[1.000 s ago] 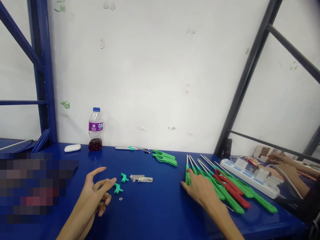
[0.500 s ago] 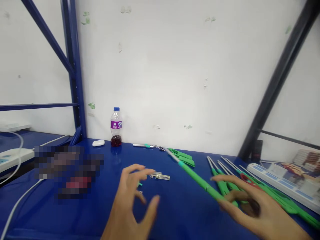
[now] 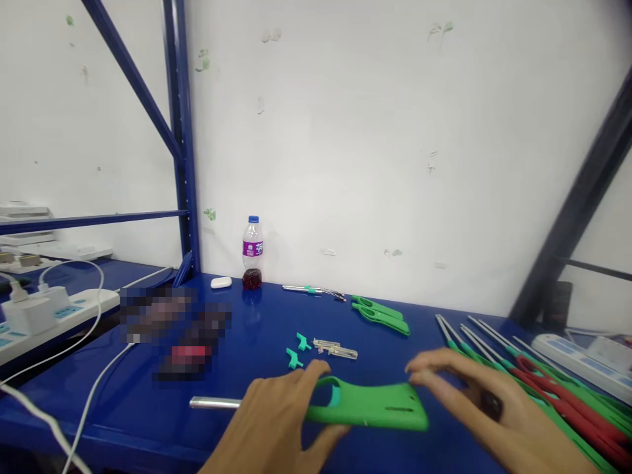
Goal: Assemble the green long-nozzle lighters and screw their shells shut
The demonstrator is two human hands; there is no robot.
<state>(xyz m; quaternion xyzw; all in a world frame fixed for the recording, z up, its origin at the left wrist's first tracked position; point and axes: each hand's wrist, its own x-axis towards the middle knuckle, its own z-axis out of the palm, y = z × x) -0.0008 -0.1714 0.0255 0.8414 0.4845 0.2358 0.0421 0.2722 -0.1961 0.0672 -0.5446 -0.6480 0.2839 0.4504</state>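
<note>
A green lighter (image 3: 372, 405) with a teal trigger lies across the front, its metal tube (image 3: 214, 402) pointing left. My left hand (image 3: 281, 415) is closed round it near the trigger. Just right of the handle's end is my right hand (image 3: 469, 395), thumb and index fingertip together; a small dark object (image 3: 491, 404) shows by its curled fingers, partly hidden. Behind the lighter lie two teal triggers (image 3: 299, 351) and clear slim parts (image 3: 336, 348). Farther back are two green handle shells (image 3: 380, 315) and metal tubes (image 3: 313, 290).
Several green and red lighters (image 3: 557, 388) lie at the right beside a white power strip (image 3: 582, 355). A bottle (image 3: 252, 253) and white case (image 3: 221, 282) stand near the wall. White cables (image 3: 93, 388) and pixelated items (image 3: 192, 349) are on the left of the blue table (image 3: 257, 342).
The green lighter has come down and turned, its tube now pointing left. My left hand has taken hold of it; my right hand has let go. The view has shifted left.
</note>
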